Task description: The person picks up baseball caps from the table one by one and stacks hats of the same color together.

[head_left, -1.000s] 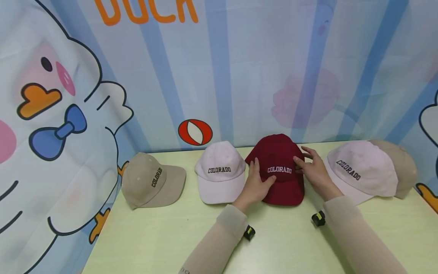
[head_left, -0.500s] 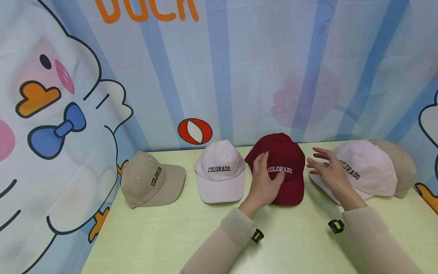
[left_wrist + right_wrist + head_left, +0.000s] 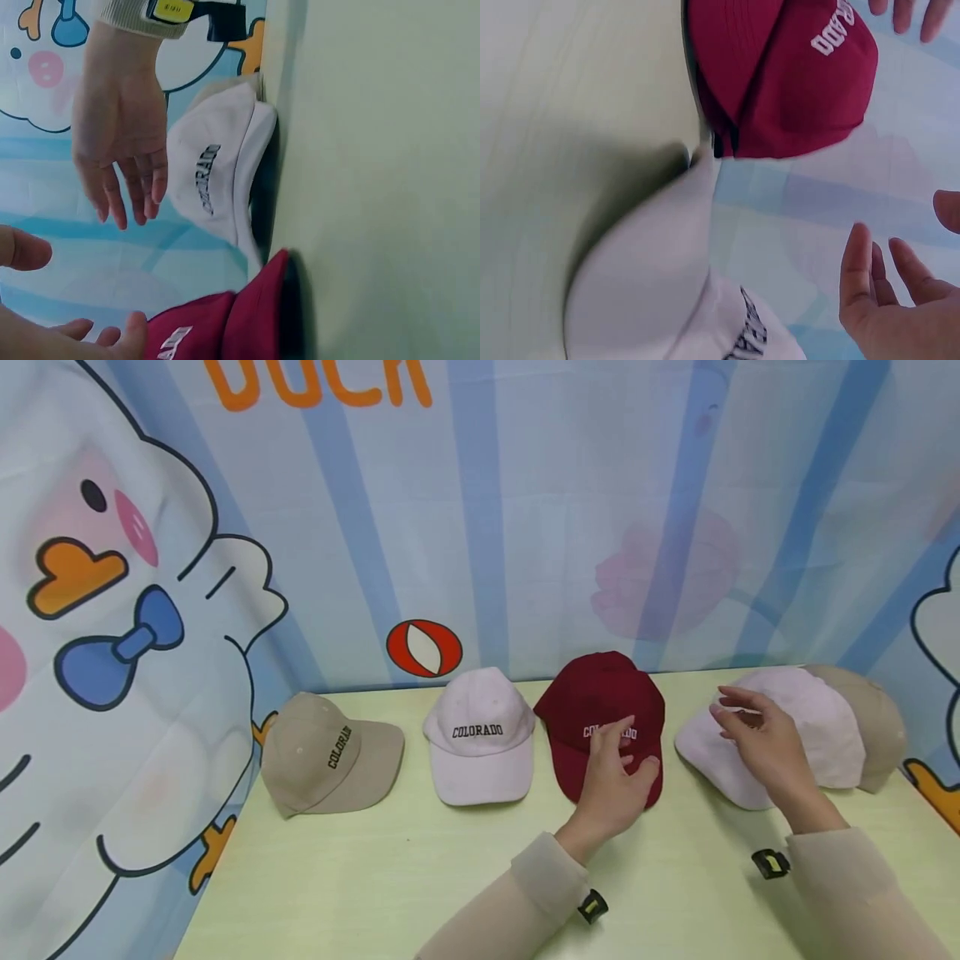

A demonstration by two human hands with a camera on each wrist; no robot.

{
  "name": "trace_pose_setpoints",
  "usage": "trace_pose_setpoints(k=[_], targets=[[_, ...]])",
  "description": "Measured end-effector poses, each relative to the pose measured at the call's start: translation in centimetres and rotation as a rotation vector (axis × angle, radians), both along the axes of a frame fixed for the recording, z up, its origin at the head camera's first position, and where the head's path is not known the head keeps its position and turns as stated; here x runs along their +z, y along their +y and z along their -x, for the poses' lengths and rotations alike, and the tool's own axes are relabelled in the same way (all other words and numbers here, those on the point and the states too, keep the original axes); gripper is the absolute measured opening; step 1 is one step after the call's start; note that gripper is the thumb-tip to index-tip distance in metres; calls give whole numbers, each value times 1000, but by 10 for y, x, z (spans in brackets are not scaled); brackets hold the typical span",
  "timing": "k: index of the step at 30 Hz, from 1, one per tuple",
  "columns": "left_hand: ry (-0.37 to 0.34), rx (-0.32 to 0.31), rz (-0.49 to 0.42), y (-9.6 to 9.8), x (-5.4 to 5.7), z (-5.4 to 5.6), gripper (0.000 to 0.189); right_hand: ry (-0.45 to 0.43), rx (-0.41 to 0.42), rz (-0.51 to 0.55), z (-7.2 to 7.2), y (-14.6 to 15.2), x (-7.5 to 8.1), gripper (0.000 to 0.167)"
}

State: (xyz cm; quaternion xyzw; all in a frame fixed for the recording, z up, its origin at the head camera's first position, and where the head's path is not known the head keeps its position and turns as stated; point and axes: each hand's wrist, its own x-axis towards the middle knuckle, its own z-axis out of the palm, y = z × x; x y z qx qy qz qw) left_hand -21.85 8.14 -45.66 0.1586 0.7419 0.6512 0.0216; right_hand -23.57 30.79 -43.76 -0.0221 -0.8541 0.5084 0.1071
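Note:
My left hand [image 3: 611, 793] hovers in front of the dark red cap [image 3: 603, 681] and hides part of its white lettering. Its fingers are loosely bent around nothing, and the left wrist view shows the palm apart from the cap. Over the right-hand white cap [image 3: 825, 727], my right hand [image 3: 776, 760] hangs in the air, fingers relaxed and holding nothing. That cap's brim points to the front left, and its lettering, covered in the head view, shows in the right wrist view. A beige cap [image 3: 881, 727] sits partly hidden behind it.
Left of the red cap, another white cap [image 3: 480, 760] faces forward. A beige cap [image 3: 311, 760] with its brim to the right sits at the far left. All stand along the back of the pale table [image 3: 337, 885], against a printed duck backdrop [image 3: 540, 527].
Both hands have come away from the red cap and shifted right: the left now in front of its brim side, the right over the white cap. The caps have stayed put.

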Motion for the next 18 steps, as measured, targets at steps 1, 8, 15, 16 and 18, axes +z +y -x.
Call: trace_pose_setpoints(k=[1, 8, 15, 16, 18], targets=[[-26, -9, -6, 3, -1, -2, 56, 1, -19, -22, -1, 3, 1, 61], [-285, -33, -88, 26, -10, -10, 51, 8, -176, -161, -8, 27, 9, 60], [-480, -24, -347, 51, -25, -7, 51, -31, -329, -254, -8, 46, 12, 55], [-504, -32, -381, 54, -27, -6, 52, -35, -336, -258, -8, 49, 12, 55], [-558, -45, -441, 59, -31, -5, 54, -34, -344, -279, -8, 54, 12, 55]])
